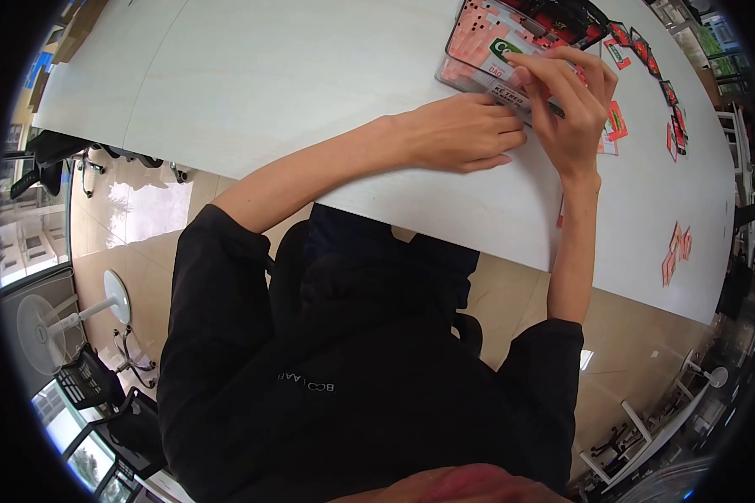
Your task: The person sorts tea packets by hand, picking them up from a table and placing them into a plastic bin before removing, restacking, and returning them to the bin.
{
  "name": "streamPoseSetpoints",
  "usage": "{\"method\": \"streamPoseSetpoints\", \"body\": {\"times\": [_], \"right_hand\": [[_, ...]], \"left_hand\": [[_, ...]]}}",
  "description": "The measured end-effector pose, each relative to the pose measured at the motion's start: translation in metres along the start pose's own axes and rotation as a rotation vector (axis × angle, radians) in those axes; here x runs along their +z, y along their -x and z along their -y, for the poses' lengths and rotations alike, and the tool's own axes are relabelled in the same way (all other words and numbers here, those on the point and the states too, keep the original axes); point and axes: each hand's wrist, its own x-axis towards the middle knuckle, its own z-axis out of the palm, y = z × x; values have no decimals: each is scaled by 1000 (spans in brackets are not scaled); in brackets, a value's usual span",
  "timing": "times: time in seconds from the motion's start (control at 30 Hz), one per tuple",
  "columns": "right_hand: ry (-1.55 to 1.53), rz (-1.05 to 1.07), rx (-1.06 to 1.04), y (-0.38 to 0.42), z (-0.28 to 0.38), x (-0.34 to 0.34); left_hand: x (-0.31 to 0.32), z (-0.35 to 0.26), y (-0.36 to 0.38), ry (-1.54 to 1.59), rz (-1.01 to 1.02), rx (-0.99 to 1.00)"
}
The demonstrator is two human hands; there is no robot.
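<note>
A clear plastic box (460,77) stands near the far edge of the white table, packed with pink-and-white packets and bearing a printed label on its near side. My right hand (572,105) reaches over the box, with thumb and index finger pinched at a packet with a green logo (505,49). Whether that packet is lifted free of the others cannot be seen. My left hand (461,132) lies palm down on the table, fingers loosely extended toward the box's near side and holding nothing visible. Black-and-red packaging (562,18) sits behind the pink packets.
Red and black packets (678,126) lie in a curved line along the right side of the white table (252,84). More pink packets (675,253) are at the right front. Beneath my right wrist lie further red packets (617,121). A white fan (46,331) stands on the floor at left.
</note>
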Motion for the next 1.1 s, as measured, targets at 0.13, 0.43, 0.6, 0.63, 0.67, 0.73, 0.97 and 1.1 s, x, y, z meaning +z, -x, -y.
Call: {"method": "streamPoseSetpoints", "body": {"times": [0.13,0.43,0.6,0.63,0.67,0.73,0.97,1.1], "right_hand": [[-12,-107,-24,1,5,-4],[-99,-222,-138,1,6,-5],[-92,-253,-185,1,13,-8],[-104,-253,-177,1,13,-8],[-118,-254,-169,2,14,-7],[-161,-238,-178,5,14,-4],[-1343,132,321,-11,67,-18],[-1655,200,238,-7,91,-18]], "left_hand": [[-11,-5,12,-246,-65,218],[-8,-5,11,-319,100,67],[-13,-8,5,-262,110,-45],[-14,-8,4,-256,119,-77],[-15,-5,3,-264,119,-78],[-20,0,2,-237,125,-133],[-62,-83,-4,609,-537,-432],[-40,-132,16,841,-443,-347]]}}
